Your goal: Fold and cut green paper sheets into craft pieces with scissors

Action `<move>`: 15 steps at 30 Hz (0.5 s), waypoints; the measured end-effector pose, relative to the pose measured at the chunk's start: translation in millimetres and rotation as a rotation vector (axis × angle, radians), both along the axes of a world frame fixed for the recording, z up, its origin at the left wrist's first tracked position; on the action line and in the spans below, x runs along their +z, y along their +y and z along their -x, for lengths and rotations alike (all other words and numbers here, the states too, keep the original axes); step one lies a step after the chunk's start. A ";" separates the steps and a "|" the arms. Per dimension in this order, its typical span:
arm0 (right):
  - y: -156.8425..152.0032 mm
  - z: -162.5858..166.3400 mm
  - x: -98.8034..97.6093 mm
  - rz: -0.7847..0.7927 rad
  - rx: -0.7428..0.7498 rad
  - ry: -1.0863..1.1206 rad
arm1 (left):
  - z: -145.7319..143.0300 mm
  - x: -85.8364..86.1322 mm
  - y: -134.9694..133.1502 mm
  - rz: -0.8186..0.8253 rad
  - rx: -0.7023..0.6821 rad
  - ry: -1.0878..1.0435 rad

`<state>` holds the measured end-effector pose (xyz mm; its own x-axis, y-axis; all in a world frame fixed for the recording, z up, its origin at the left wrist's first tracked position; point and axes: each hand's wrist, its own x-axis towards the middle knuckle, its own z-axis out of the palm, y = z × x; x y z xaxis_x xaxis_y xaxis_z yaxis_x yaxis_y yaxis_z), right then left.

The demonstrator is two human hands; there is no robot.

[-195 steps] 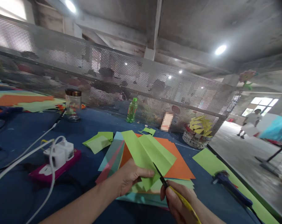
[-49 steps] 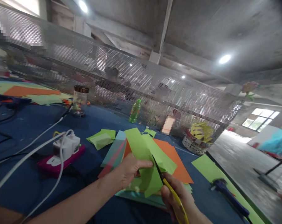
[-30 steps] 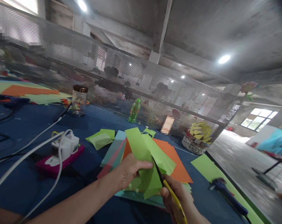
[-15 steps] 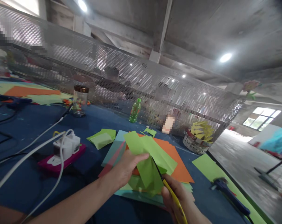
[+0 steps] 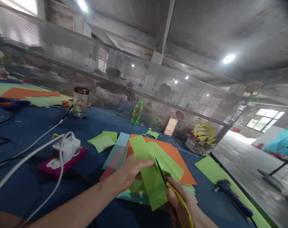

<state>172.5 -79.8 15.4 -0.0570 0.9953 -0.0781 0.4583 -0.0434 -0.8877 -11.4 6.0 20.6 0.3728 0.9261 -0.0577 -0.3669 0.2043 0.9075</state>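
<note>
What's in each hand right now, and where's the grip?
Left hand pinches the green paper sheet at its left edge, thumb on top. Right hand holds the scissors by their yellow handles, blades in the sheet.

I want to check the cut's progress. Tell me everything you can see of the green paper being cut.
The green paper is a thin, bright lime sheet with lengthwise fold creases, held tilted above the stacked coloured sheets. The left hand pinches its left edge; scissors in the right hand cut into its middle, blades pointing away.
</note>
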 end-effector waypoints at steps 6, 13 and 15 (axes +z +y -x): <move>-1.5 3.8 -2.3 -0.036 -0.019 0.061 | -0.1 -1.7 0.0 -0.002 -0.013 -0.008; -5.0 9.8 5.9 -0.060 -0.064 0.127 | -0.7 -1.6 0.7 0.004 -0.022 -0.033; -5.1 10.9 8.1 -0.065 -0.066 0.119 | -0.3 -2.3 0.8 0.004 -0.028 -0.023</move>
